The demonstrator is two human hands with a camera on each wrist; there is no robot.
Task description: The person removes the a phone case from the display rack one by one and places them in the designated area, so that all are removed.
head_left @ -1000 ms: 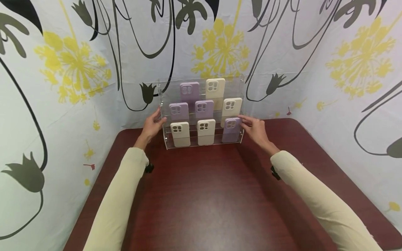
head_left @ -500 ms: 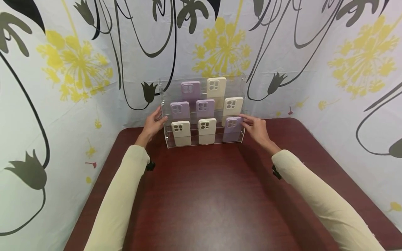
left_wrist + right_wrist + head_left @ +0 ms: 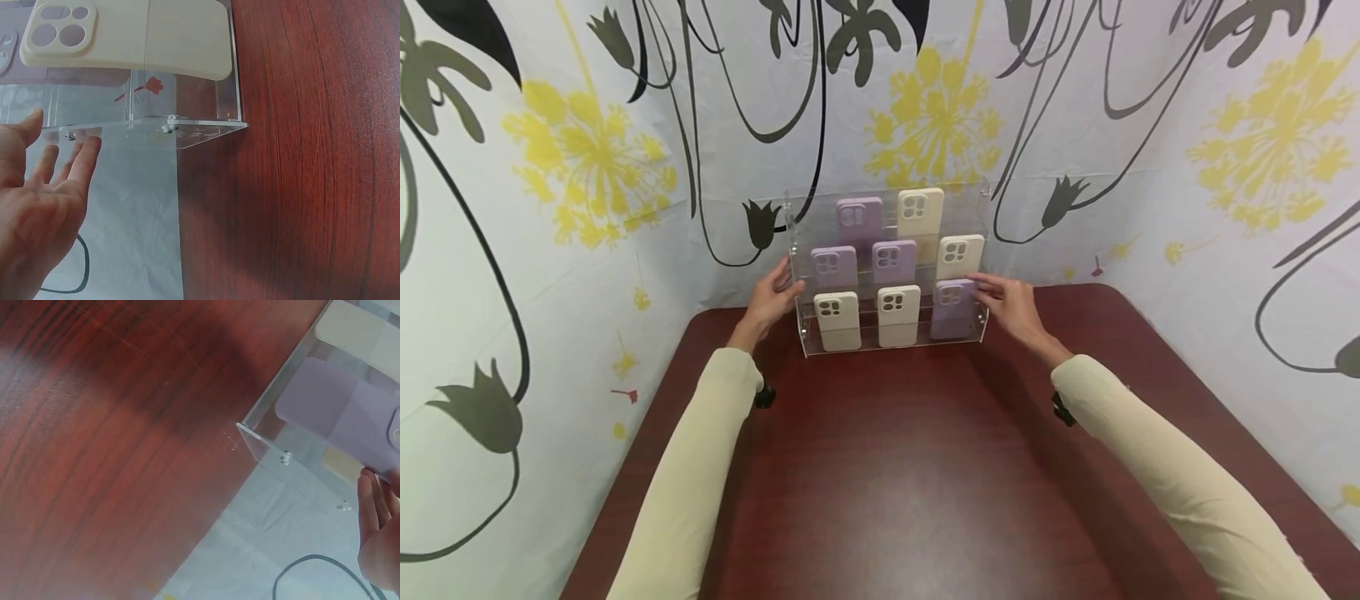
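A clear acrylic display stand holds several purple and cream phone cases in three tiers, all with camera cutouts. My left hand is at the stand's left side. In the left wrist view, nearly straight fingertips press the side panel's outer face below a cream phone case, with the thumb at the panel edge. My right hand pinches the upper right edge of the purple phone case at the front right. The right wrist view shows the fingers at that purple case's side, the thumb partly cut off by the frame.
The stand is at the back of a dark red wooden table. Close behind it hangs a white fabric wall with grey and yellow flowers, also enclosing both sides. Another cream case is right above the right hand's fingertips.
The whole view has shifted slightly with the head. Both hands keep their places at the stand, and the cases stay in their slots.
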